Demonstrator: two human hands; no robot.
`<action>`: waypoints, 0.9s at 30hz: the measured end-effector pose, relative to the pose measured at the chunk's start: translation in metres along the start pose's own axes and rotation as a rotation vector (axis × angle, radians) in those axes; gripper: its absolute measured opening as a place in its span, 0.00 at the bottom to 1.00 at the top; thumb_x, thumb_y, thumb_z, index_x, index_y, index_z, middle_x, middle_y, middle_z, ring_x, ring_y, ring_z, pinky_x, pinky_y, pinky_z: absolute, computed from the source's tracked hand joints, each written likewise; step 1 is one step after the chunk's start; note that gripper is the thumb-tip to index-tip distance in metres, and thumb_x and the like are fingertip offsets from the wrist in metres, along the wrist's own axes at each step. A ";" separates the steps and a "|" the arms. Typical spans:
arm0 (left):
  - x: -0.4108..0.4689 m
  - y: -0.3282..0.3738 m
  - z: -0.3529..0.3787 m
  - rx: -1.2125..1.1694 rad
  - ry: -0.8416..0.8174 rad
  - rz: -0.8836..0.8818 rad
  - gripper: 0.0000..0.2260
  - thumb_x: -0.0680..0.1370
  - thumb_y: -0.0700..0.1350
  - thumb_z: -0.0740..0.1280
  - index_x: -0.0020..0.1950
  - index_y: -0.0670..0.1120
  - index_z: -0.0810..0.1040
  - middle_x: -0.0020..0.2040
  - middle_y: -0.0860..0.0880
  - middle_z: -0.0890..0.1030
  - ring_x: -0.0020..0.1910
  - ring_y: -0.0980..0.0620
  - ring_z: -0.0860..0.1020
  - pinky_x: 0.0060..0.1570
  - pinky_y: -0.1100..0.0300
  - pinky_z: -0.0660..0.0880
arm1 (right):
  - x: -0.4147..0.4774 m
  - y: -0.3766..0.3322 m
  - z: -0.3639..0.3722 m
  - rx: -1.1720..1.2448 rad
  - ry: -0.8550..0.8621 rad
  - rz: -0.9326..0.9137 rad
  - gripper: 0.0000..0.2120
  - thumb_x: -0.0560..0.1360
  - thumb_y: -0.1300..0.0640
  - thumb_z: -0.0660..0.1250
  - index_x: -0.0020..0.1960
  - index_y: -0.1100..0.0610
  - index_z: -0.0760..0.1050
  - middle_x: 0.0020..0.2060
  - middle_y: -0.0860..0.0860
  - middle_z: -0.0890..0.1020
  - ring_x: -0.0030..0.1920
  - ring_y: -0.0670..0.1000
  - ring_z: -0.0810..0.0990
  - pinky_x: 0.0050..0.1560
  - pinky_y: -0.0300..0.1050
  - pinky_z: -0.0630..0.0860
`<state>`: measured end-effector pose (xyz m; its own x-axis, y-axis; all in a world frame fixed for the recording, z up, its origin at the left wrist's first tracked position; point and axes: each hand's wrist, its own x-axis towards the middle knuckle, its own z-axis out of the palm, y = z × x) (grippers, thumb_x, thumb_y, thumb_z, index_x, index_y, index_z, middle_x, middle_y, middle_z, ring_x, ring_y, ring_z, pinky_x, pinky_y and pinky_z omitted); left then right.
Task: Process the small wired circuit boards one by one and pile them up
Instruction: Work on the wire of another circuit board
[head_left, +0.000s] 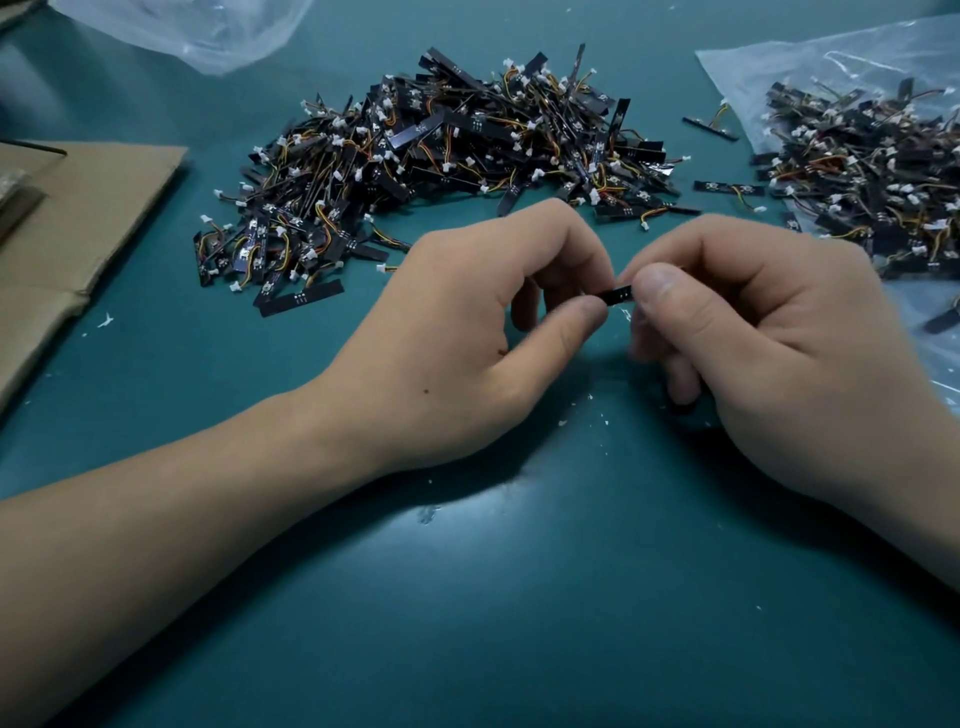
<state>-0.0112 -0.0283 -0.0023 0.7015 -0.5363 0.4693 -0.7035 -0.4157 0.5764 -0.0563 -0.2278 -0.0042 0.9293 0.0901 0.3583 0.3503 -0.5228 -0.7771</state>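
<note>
Cardboard (78, 218) lies far left, then the big pile of wired boards (441, 150). In front, the left hand (467, 322) pinches one end of a black board (618, 294), the right hand (753, 332) the other. A plastic bag (753, 67) holds more boards (862, 156).

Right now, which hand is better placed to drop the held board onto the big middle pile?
Probably the left hand: it pinches the board too, and the pile lies just beyond it; the right hand sits nearer the bag.

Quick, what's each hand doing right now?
Left hand: pinches one end of the small black circuit board strip.
Right hand: pinches its other end.
</note>
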 end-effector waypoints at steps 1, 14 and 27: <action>0.000 0.000 0.000 0.001 0.001 0.001 0.03 0.79 0.40 0.70 0.52 0.44 0.80 0.41 0.59 0.78 0.40 0.60 0.74 0.44 0.73 0.67 | 0.000 0.000 0.000 0.000 0.003 -0.002 0.09 0.81 0.49 0.65 0.46 0.50 0.79 0.33 0.46 0.82 0.29 0.53 0.78 0.30 0.45 0.74; -0.002 0.003 -0.002 -0.013 0.018 0.030 0.06 0.79 0.38 0.69 0.43 0.41 0.80 0.35 0.55 0.75 0.35 0.60 0.71 0.40 0.72 0.65 | -0.002 0.001 0.000 0.011 -0.036 -0.066 0.06 0.82 0.50 0.66 0.47 0.49 0.76 0.35 0.45 0.83 0.30 0.50 0.79 0.32 0.35 0.71; -0.002 0.004 -0.002 -0.068 0.036 -0.013 0.06 0.78 0.37 0.69 0.41 0.40 0.80 0.34 0.51 0.77 0.34 0.55 0.74 0.38 0.69 0.68 | -0.002 0.004 0.000 0.070 0.040 -0.055 0.05 0.79 0.48 0.71 0.47 0.48 0.78 0.38 0.48 0.84 0.25 0.53 0.76 0.24 0.52 0.73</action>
<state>-0.0148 -0.0274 0.0003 0.7150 -0.5040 0.4844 -0.6858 -0.3714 0.6258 -0.0571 -0.2306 -0.0080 0.9036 0.0822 0.4204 0.4089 -0.4574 -0.7896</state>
